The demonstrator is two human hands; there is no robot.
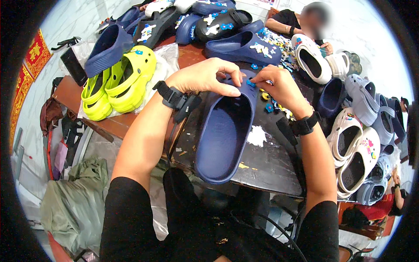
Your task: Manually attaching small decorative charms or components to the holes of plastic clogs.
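A navy clog (pixel 223 135) lies before me with its toe pointing away and its heel over the table's near edge. My left hand (pixel 209 77) bends over the left side of its toe, thumb and fingers gripping the upper. Between the thumb and fingertips of my right hand (pixel 279 85) is a small blue flower charm (pixel 250 83), against the right side of the perforated toe. More loose blue flower charms (pixel 269 107) and yellow ones lie just below my right hand. What lies beneath my left palm is hidden.
Lime-green clogs (pixel 131 76) stand at left under a navy one (pixel 108 50). Decorated navy and black clogs (pixel 222 25) crowd the back beside a charm pile (pixel 279 43). White clogs (pixel 360 157) and grey-blue ones line the right. Across the table sits another person (pixel 286 22).
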